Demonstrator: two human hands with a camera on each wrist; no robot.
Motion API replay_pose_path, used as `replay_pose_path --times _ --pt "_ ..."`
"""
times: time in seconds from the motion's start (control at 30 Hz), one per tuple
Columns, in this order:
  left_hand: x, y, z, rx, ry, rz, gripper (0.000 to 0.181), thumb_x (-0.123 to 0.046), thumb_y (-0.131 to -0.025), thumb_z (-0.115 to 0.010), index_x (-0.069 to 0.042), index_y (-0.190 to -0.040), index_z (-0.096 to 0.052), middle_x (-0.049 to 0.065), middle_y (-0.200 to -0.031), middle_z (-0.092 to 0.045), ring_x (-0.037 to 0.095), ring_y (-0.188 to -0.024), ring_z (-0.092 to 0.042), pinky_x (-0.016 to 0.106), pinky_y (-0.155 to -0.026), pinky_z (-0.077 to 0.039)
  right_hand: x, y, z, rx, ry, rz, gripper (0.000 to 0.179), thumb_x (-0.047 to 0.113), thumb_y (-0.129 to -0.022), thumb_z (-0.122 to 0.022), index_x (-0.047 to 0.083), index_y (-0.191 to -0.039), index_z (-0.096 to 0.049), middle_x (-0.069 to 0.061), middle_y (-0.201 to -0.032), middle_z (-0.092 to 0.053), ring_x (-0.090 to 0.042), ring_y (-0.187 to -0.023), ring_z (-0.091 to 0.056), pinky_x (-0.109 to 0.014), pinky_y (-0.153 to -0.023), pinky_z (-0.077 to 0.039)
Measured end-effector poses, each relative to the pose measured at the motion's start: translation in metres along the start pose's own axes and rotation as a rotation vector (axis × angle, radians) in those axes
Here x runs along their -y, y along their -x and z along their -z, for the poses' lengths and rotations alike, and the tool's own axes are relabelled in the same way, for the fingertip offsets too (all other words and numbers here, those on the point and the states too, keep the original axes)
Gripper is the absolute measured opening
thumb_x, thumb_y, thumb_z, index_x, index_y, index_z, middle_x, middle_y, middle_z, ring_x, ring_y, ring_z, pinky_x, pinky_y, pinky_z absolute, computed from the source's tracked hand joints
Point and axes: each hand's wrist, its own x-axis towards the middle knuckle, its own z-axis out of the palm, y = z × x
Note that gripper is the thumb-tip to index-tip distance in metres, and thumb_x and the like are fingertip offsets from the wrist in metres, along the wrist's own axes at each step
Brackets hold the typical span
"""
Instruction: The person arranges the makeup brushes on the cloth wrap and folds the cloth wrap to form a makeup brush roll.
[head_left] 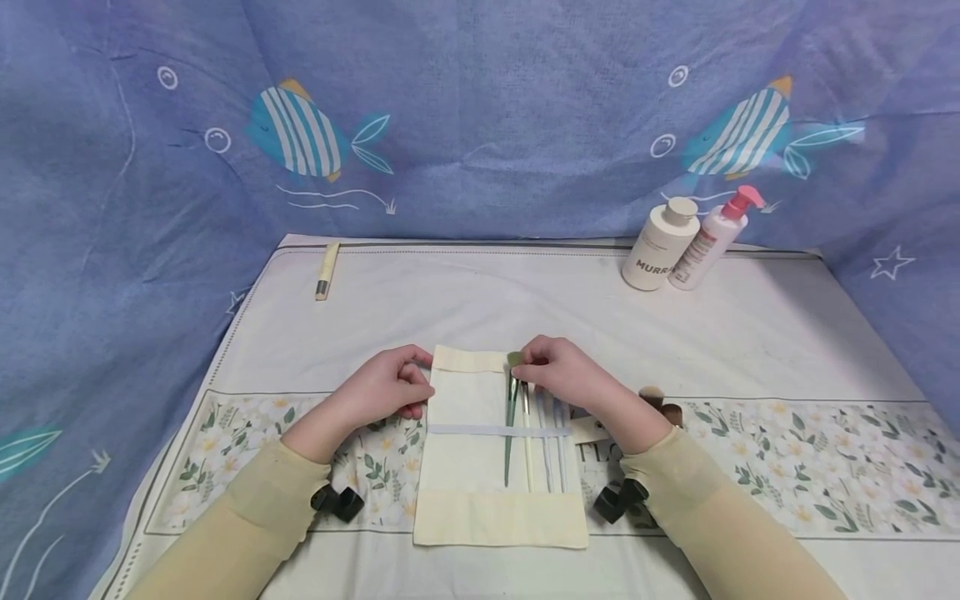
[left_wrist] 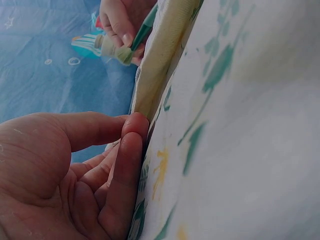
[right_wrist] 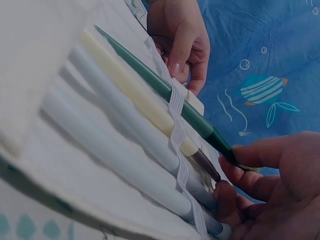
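A cream fabric brush roll (head_left: 498,521) lies unfolded in front of me, with a white elastic band (head_left: 465,430) across its middle. The thumb and index finger of my left hand (head_left: 386,385) pinch its upper left edge. My right hand (head_left: 566,371) pinches a green brush (right_wrist: 145,72) near its bristle end, at the top of the roll. The green handle passes under the elastic. To its right, a cream-handled brush (right_wrist: 132,92) and two pale blue-handled brushes (right_wrist: 120,152) lie under the same band; the right fingers partly cover their upper ends.
Fluffy makeup brushes (head_left: 671,413) lie partly hidden beside my right forearm. At the back right stand a white bottle (head_left: 656,250) and a pink-topped pump bottle (head_left: 708,246). A slim cream stick (head_left: 327,271) lies at the back left. A blue fish-print curtain (head_left: 480,125) hangs behind the table.
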Motion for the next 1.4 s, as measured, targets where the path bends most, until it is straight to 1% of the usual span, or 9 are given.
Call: replay_pose_path --times 0.1,0.3,0.37,0.53,0.73,0.93,1.17,1.4 --pt "0.001 0.0 0.0 0.0 0.001 -0.004 0.041 -0.009 -0.099 -0.067 -0.001 -0.136 -0.053 0.009 -0.082 -0.071 0.022 -0.067 -0.069 0.035 -0.068 -0.058 0.001 0.0 -0.001 0.008 0.016 0.006 0.021 0.017 -0.1 -0.066 0.009 -0.085 -0.054 -0.007 -0.098 -0.055 -0.021 -0.073 -0.053 -0.033 -0.063 -0.041" --pt "0.003 0.0 0.001 0.005 0.006 -0.004 0.041 -0.008 -0.099 -0.067 -0.001 -0.136 -0.053 0.009 -0.083 -0.071 0.023 -0.067 -0.069 0.035 -0.068 -0.058 0.002 0.0 -0.004 0.004 0.065 0.067 0.028 0.015 -0.098 -0.068 0.011 -0.079 -0.048 -0.009 -0.102 -0.053 -0.021 -0.074 -0.042 -0.033 -0.067 -0.036" --pt "0.002 -0.001 0.001 0.006 0.01 -0.005 0.041 -0.009 -0.099 -0.067 -0.001 -0.136 -0.053 0.009 -0.083 -0.071 0.022 -0.067 -0.069 0.035 -0.068 -0.058 0.002 0.0 -0.005 0.007 0.073 0.08 0.031 0.014 -0.098 -0.068 0.012 -0.077 -0.046 -0.009 -0.103 -0.052 -0.022 -0.075 -0.041 -0.034 -0.068 -0.036" --pt "0.001 0.0 0.0 0.005 0.007 -0.003 0.04 -0.008 -0.099 -0.067 -0.001 -0.136 -0.053 0.009 -0.083 -0.071 0.022 -0.067 -0.069 0.035 -0.068 -0.058 0.005 0.002 -0.007 0.01 0.085 0.098 0.034 0.013 -0.097 -0.069 0.012 -0.076 -0.042 -0.009 -0.104 -0.052 -0.022 -0.078 -0.042 -0.035 -0.072 -0.036" --pt "0.001 0.0 0.001 0.005 0.007 -0.004 0.04 -0.008 -0.099 -0.067 -0.001 -0.136 -0.053 0.009 -0.083 -0.071 0.022 -0.067 -0.069 0.035 -0.068 -0.058 0.006 0.002 -0.008 0.009 0.103 0.108 0.033 0.013 -0.097 -0.069 0.012 -0.076 -0.044 -0.009 -0.105 -0.053 -0.022 -0.082 -0.045 -0.035 -0.076 -0.039" --pt "0.001 0.0 0.001 0.008 0.012 -0.003 0.041 -0.008 -0.099 -0.067 0.0 -0.136 -0.053 0.009 -0.083 -0.07 0.023 -0.067 -0.07 0.035 -0.068 -0.058 0.006 0.003 -0.009 0.019 0.109 0.102 0.036 0.012 -0.097 -0.07 0.013 -0.074 -0.042 -0.009 -0.108 -0.052 -0.022 -0.087 -0.047 -0.037 -0.081 -0.041" --pt "0.003 -0.001 0.001 0.013 0.01 -0.011 0.042 -0.009 -0.099 -0.067 -0.001 -0.137 -0.052 0.009 -0.083 -0.07 0.023 -0.068 -0.069 0.035 -0.068 -0.058 0.006 0.004 -0.01 0.03 0.11 0.099 0.042 0.013 -0.098 -0.07 0.014 -0.069 -0.038 -0.008 -0.11 -0.053 -0.022 -0.086 -0.047 -0.037 -0.08 -0.041" --pt "0.002 -0.001 0.001 0.012 0.006 -0.016 0.041 -0.008 -0.099 -0.066 0.0 -0.137 -0.053 0.009 -0.082 -0.071 0.023 -0.067 -0.07 0.035 -0.067 -0.058 0.008 0.006 -0.011 0.039 0.121 0.096 0.045 0.014 -0.098 -0.07 0.016 -0.065 -0.04 -0.006 -0.11 -0.054 -0.022 -0.092 -0.049 -0.035 -0.079 -0.042"
